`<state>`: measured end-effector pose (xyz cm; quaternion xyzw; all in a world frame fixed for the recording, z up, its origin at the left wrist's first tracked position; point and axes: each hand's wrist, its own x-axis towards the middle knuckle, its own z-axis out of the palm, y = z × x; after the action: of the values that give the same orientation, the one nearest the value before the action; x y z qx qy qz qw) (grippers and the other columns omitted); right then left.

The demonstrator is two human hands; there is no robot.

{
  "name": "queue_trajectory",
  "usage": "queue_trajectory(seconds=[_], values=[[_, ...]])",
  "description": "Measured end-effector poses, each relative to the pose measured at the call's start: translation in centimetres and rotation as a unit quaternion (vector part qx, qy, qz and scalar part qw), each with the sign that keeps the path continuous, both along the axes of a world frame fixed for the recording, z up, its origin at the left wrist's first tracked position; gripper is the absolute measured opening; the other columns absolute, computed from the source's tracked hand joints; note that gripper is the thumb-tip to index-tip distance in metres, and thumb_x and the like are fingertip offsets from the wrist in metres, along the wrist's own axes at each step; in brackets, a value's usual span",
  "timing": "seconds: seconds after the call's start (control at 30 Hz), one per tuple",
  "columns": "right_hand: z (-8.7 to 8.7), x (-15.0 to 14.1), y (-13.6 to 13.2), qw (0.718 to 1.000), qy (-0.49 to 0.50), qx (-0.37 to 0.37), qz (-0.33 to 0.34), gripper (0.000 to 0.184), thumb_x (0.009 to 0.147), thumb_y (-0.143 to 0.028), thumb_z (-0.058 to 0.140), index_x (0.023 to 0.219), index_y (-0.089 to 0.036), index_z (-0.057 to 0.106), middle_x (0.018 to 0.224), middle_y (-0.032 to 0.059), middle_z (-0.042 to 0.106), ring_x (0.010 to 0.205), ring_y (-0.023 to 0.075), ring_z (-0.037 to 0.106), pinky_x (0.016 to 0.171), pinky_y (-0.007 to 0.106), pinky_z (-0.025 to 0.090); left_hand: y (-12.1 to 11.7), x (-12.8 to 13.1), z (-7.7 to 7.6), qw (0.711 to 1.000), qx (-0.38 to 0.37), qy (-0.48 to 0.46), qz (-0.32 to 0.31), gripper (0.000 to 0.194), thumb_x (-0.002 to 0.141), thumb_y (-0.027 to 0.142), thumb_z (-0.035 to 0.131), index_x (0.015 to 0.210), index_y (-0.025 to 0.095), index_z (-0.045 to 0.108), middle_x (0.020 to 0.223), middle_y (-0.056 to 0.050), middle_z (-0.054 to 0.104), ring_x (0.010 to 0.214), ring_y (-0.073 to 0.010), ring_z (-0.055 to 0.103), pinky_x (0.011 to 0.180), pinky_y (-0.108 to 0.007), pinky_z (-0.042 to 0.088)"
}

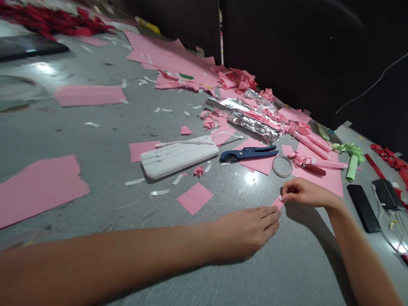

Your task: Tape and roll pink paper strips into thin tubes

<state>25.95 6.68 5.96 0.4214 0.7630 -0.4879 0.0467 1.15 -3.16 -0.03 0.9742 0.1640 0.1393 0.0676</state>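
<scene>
A small folded piece of pink paper (278, 203) lies between my hands on the grey table. My left hand (250, 231) reaches in flat from the left, fingers stretched out and fingertips on the paper's lower edge; its thumb is hidden. At the paper's upper right end, my right hand (302, 192) is closed in a pinch on the paper, with a small whitish bit at the fingertips. Just above my right hand lies a roll of clear tape (282, 166). A pink paper square (195, 198) rests to the left of my left hand.
Beyond my hands lie blue-handled cutters (248, 154), a white power bank (180, 157) with a cable, and crinkled silver foil (251, 112). Pink paper flowers and rolled stems crowd the back right. A black phone (363, 208) lies at right, and dark panels (287, 51) border the table.
</scene>
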Motion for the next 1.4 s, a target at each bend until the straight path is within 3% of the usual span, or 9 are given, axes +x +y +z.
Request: queue_trajectory(seconds=[0.63,0.9,1.07,1.23,1.4], values=[[0.2,-0.8,0.2,0.999,-0.018,0.021,0.035,0.021,0.096,-0.028,0.065,0.077,-0.02,0.062,0.072,-0.0029,0.057,0.068,0.015,0.05,0.063,0.029,0.038,0.0,0.1,-0.6,1.0,-0.011,-0.006,-0.004,0.047,0.1,0.013,0.056,0.145,0.003,0.063,0.157,-0.023,0.061,0.153,-0.0316,0.054,0.127,-0.038,0.044],[-0.2,-1.8,-0.7,0.989,-0.109,0.101,-0.016,0.018,0.086,-0.015,0.069,0.07,-0.02,0.065,0.064,-0.0025,0.061,0.062,0.0148,0.052,0.058,0.029,0.033,0.0,0.1,-0.5,0.999,-0.005,-0.031,-0.006,0.046,0.096,0.01,0.059,0.141,0.0,0.065,0.151,-0.026,0.065,0.148,-0.033,0.059,0.125,-0.04,0.047],[-0.5,-1.7,-0.6,0.98,-0.126,0.143,-0.064,0.02,0.08,-0.019,0.078,0.068,-0.021,0.063,0.065,-0.0013,0.063,0.062,0.016,0.053,0.057,0.029,0.031,0.1,0.2,-0.3,0.999,0.02,-0.025,-0.005,0.043,0.098,0.011,0.057,0.138,-0.001,0.067,0.149,-0.026,0.067,0.145,-0.0334,0.061,0.124,-0.039,0.048],[-0.8,-0.5,0.6,0.994,-0.041,0.065,-0.073,0.018,0.081,-0.026,0.077,0.075,-0.022,0.061,0.066,-0.0029,0.061,0.062,0.0153,0.053,0.058,0.028,0.036,0.1,0.2,-0.3,1.0,0.027,-0.013,-0.002,0.044,0.099,0.013,0.056,0.14,0.002,0.067,0.15,-0.023,0.067,0.145,-0.0313,0.061,0.124,-0.037,0.047],[-1.0,0.0,1.2,0.996,-0.017,0.055,-0.065,0.017,0.089,-0.033,0.071,0.081,-0.021,0.063,0.071,-0.0021,0.063,0.065,0.0152,0.055,0.061,0.028,0.039,0.2,0.1,-0.4,0.999,0.022,-0.028,-0.008,0.045,0.096,0.011,0.058,0.139,-0.001,0.066,0.148,-0.025,0.068,0.144,-0.0323,0.062,0.123,-0.037,0.048]])
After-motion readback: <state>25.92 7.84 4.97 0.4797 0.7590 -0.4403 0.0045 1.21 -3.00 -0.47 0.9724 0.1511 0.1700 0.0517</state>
